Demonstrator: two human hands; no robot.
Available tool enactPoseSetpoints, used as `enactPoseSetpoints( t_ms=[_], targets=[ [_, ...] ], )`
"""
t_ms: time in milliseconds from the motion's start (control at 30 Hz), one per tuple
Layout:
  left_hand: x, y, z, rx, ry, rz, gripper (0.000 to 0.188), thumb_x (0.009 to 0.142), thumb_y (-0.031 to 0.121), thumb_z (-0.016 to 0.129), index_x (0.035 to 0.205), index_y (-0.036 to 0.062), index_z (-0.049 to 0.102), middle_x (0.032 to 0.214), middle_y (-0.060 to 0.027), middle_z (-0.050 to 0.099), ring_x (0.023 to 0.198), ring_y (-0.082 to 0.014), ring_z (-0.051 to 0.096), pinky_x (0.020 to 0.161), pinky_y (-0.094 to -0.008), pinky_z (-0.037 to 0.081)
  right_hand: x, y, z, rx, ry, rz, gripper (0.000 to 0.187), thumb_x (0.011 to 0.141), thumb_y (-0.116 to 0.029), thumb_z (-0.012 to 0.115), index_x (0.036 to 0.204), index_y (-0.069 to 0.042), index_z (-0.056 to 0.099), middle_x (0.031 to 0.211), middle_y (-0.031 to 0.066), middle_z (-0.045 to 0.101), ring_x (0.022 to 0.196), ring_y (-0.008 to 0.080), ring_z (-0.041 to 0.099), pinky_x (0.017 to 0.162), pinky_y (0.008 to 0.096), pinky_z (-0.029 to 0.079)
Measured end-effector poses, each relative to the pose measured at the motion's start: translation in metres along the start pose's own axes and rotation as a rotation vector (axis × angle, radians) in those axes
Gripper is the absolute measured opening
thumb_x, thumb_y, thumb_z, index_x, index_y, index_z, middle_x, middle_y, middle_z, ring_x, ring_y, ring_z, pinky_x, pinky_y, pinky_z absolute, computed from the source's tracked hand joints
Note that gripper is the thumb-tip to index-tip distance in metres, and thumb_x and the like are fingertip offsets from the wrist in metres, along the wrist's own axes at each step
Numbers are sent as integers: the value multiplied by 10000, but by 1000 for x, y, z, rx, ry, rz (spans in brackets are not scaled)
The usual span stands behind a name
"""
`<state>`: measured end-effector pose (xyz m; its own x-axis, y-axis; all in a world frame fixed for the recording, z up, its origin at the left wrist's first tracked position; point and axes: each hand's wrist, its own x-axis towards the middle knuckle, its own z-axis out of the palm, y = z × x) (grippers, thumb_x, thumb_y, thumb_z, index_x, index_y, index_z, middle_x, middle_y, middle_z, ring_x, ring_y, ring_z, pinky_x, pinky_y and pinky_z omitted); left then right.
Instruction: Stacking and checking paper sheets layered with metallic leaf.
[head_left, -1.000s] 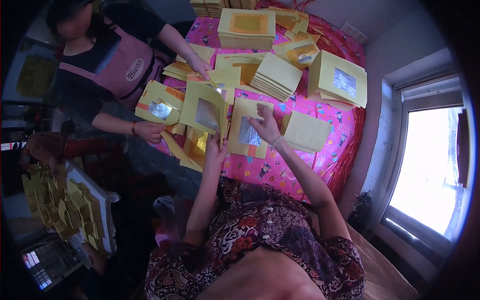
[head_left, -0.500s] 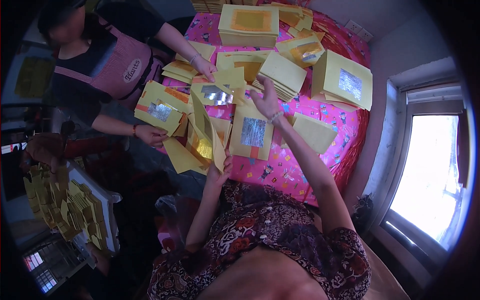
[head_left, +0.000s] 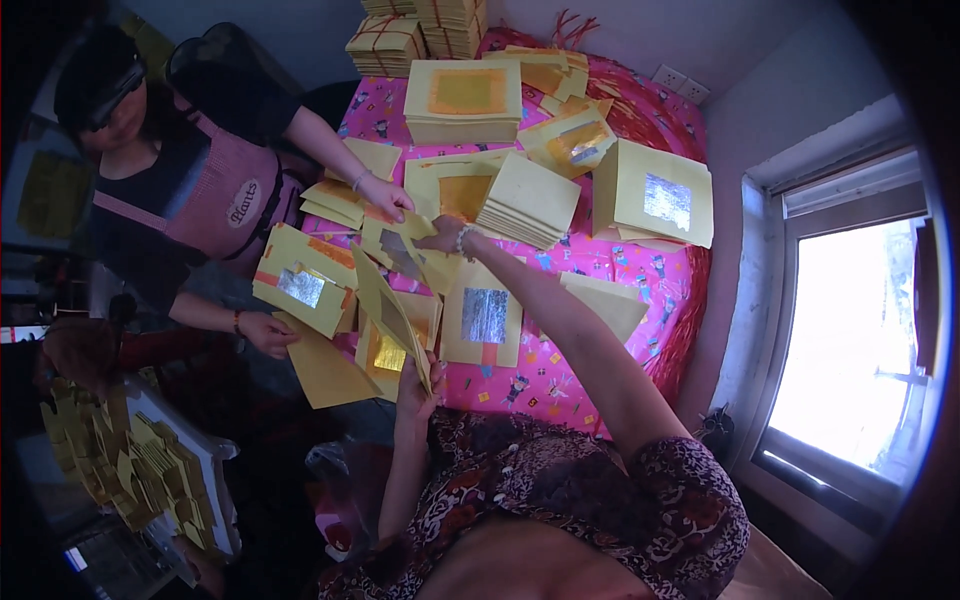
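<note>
My left hand [head_left: 418, 388], fingers closed, grips the lower edge of a few yellow paper sheets [head_left: 385, 305] standing tilted at the table's near left. Farther up, my right hand [head_left: 442, 237] pinches the upper edge of another yellow sheet with a silver patch [head_left: 402, 252]. A co-worker's hand [head_left: 385, 197] touches that same sheet from the far left. Just below my right wrist lies a yellow sheet with a silver foil square [head_left: 485, 315] and an orange strip. A gold-patched sheet [head_left: 388, 350] sits behind the papers in my left hand.
The co-worker's other hand [head_left: 268, 334] holds a yellow sheet at the left edge. Yellow paper stacks [head_left: 530, 198] cover the pink patterned table [head_left: 560, 385], with a thick pile [head_left: 655, 195] at right and tied bundles [head_left: 385, 48] at the back. Red strands [head_left: 690, 320] line the right edge.
My right hand has moved left from beside the white-backed stack and closed on the silver-patched sheet. My left hand still holds its sheets. The view has shifted slightly.
</note>
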<state>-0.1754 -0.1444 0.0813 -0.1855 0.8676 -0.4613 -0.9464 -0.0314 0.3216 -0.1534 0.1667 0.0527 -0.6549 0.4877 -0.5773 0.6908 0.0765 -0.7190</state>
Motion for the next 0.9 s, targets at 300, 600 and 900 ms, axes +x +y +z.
enactPoseSetpoints(
  t_ms=[300, 600, 900],
  targets=[
    [11, -1, 7, 51, -110, 23, 311, 871, 252, 593, 1135, 105, 521, 987, -37, 568, 671, -118, 462, 504, -228, 394, -23, 18, -8, -26, 94, -132, 501, 739, -373, 656, 1125, -57, 611, 1010, 197, 646, 947, 304, 628, 822, 381, 484],
    [15, -2, 20, -48, -51, -66, 396, 795, 141, 689, 1135, 85, 494, 940, -58, 572, 658, -126, 521, 466, -227, 471, -106, 40, -96, 545, 2, -194, 437, 857, -265, 642, 1181, 13, 551, 1014, 82, 638, 881, 134, 599, 799, 289, 489],
    [27, -10, 42, 152, -42, -64, 358, 866, 225, 605, 1173, 87, 482, 960, -53, 554, 654, -127, 509, 494, -226, 452, -112, 81, -253, 1032, 539, -14, 256, 866, -195, 629, 1033, -7, 581, 854, 82, 651, 670, 141, 638, 528, 256, 530]
  ],
)
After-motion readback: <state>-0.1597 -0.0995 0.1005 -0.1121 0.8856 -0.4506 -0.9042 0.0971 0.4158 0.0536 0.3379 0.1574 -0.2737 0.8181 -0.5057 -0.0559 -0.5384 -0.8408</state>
